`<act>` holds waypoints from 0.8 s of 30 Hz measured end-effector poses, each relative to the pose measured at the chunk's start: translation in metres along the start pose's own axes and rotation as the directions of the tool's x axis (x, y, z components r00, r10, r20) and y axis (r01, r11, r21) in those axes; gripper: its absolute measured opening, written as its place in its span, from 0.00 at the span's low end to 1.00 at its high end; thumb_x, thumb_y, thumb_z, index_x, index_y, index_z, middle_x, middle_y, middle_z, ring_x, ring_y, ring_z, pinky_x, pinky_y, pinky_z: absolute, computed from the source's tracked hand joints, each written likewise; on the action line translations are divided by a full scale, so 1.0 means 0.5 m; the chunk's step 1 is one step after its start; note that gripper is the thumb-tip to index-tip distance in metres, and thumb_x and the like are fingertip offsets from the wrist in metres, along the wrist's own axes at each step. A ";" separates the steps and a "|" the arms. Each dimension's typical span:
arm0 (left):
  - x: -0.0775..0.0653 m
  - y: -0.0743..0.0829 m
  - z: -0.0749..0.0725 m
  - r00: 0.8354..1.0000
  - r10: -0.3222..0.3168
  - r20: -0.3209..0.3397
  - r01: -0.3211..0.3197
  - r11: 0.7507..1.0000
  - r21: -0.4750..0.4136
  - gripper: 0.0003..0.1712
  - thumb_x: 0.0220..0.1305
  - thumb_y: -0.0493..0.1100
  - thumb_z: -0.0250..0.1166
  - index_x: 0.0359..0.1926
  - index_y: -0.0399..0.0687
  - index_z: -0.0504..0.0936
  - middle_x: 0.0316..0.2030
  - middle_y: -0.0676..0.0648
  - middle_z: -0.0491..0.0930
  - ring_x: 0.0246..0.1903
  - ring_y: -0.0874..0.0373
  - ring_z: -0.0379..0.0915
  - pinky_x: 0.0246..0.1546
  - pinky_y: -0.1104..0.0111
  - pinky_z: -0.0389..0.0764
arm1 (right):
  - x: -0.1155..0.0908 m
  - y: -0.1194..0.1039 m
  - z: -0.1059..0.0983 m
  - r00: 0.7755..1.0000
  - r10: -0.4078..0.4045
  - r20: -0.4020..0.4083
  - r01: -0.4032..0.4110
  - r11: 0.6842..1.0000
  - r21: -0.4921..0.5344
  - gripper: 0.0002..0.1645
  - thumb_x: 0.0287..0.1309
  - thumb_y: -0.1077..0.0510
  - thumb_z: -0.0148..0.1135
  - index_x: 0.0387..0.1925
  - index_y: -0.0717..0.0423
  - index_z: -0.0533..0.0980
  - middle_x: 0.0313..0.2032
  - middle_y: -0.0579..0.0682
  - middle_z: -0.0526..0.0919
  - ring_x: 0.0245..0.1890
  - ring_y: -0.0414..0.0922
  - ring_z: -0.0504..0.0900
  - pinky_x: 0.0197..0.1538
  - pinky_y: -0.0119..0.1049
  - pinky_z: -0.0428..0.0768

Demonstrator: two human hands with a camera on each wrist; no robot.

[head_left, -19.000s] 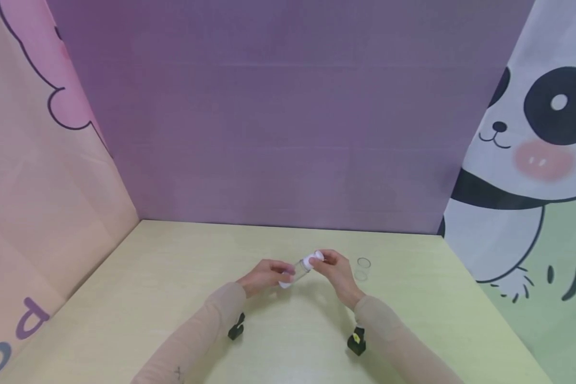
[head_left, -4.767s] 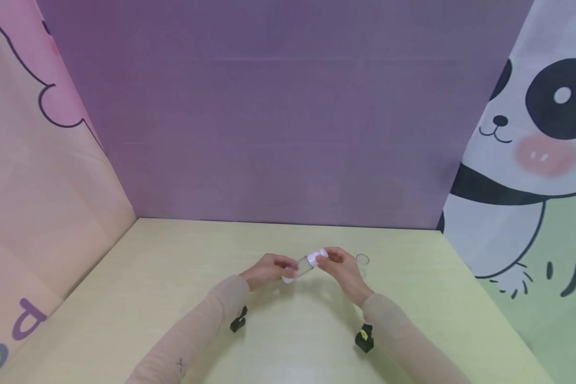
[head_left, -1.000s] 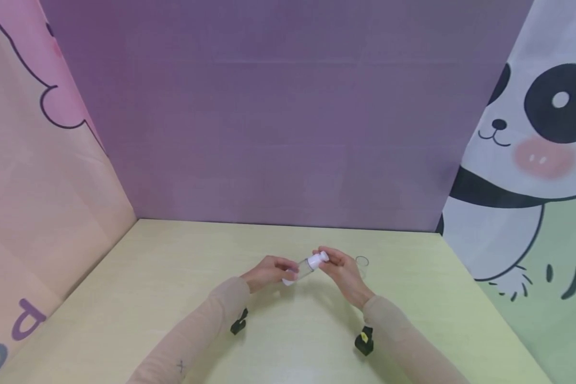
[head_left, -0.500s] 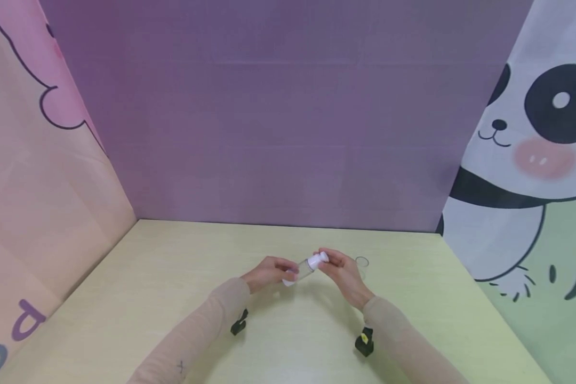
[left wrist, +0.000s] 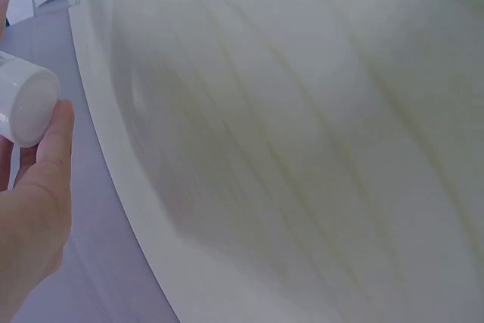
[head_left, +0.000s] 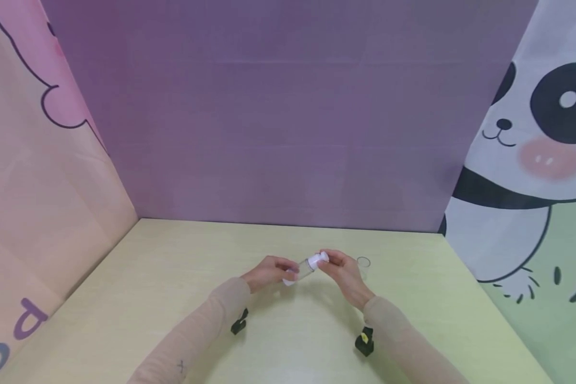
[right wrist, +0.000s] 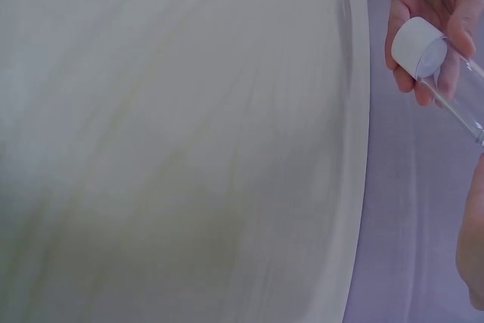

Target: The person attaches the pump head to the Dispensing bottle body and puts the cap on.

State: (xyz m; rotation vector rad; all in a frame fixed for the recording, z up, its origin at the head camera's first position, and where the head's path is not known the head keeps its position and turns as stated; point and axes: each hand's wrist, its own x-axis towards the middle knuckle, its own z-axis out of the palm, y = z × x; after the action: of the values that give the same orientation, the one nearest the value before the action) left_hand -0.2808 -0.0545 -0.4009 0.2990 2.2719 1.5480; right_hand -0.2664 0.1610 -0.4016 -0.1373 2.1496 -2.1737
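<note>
A clear bottle (head_left: 304, 268) with a white base and a white top hangs tilted above the table, its top up and to the right. My left hand (head_left: 267, 271) grips it near the base, fingers curled round the lower part. At the upper end, my right hand (head_left: 342, 270) pinches the white top (head_left: 318, 260) between thumb and fingers. In the left wrist view the round white base (left wrist: 32, 104) faces the camera beside the left hand (left wrist: 36, 194). The right wrist view shows the clear body (right wrist: 465, 96) and part of the right hand (right wrist: 473, 240).
A clear cylindrical cap (head_left: 363, 266) stands on the pale table (head_left: 173, 266), behind and to the right of the right hand. Black wrist cameras (head_left: 364, 341) hang below both forearms. A purple cloth wall (head_left: 288, 117) rises at the table's far edge.
Since 4.8 seconds ago, the right fingers have shifted on the white top, showing more of its collar. Over the last second, the hands and bottle have stayed almost still.
</note>
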 end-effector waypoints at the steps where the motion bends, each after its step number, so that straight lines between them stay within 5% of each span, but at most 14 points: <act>1: 0.000 0.001 0.001 1.000 0.000 0.000 0.000 1.000 -0.001 0.20 0.55 0.43 0.66 0.50 0.44 0.78 0.51 0.45 0.77 0.45 0.56 0.73 0.49 0.61 0.75 | 0.000 0.000 0.000 1.000 0.003 -0.005 -0.003 1.000 -0.004 0.27 0.53 0.62 0.63 0.54 0.66 0.70 0.48 0.55 0.80 0.43 0.39 0.79 0.55 0.38 0.74; 24: -0.009 0.012 0.006 1.000 0.004 0.005 -0.004 1.000 0.005 0.21 0.56 0.43 0.65 0.51 0.44 0.78 0.51 0.45 0.77 0.46 0.56 0.72 0.50 0.60 0.74 | -0.006 -0.004 -0.007 1.000 0.028 -0.012 -0.028 0.999 -0.033 0.28 0.52 0.58 0.64 0.55 0.61 0.70 0.48 0.54 0.79 0.45 0.42 0.78 0.55 0.40 0.74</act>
State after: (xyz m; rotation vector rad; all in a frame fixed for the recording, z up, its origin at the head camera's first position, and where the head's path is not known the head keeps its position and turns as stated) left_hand -0.2755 -0.0513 -0.3955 0.3083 2.2725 1.5421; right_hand -0.2638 0.1647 -0.3995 -0.0967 2.1813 -2.1292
